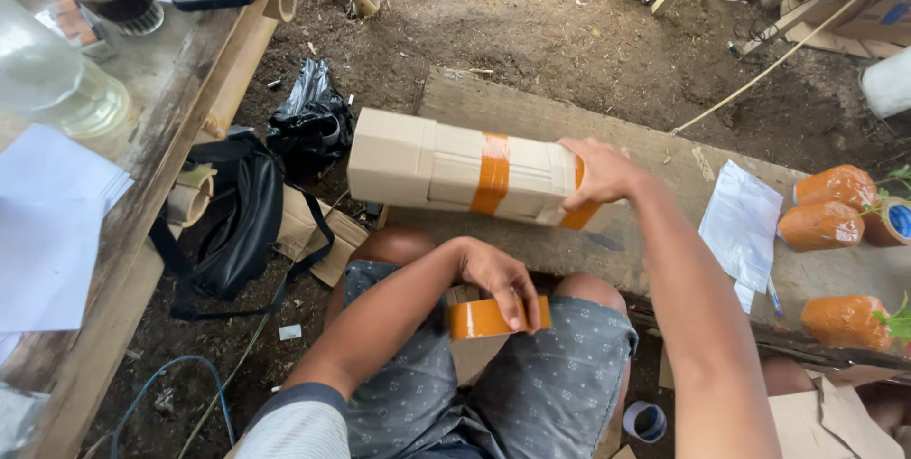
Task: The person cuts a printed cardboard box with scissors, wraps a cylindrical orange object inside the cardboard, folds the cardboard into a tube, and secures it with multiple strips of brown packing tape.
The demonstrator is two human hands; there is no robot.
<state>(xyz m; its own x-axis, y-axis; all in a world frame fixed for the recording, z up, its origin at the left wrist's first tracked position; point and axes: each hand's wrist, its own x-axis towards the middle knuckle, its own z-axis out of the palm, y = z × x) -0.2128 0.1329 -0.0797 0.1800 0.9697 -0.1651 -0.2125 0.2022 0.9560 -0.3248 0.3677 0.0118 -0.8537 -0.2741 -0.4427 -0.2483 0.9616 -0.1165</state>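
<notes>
Above the knees, the right hand (596, 177) gripped the far end of a long beige carton (455, 170) w/ orange tape bands, carton held level over the plank (531, 117). Below carton, left hand (503, 281) pinched an orange tape roll (484, 318) on the lap. Black bag (237, 217) lay left of carton.

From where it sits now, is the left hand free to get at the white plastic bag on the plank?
Probably not readily: the left hand grips the tape roll in the lap, and the right hand, holding the box, crosses before the white plastic bag.
</notes>
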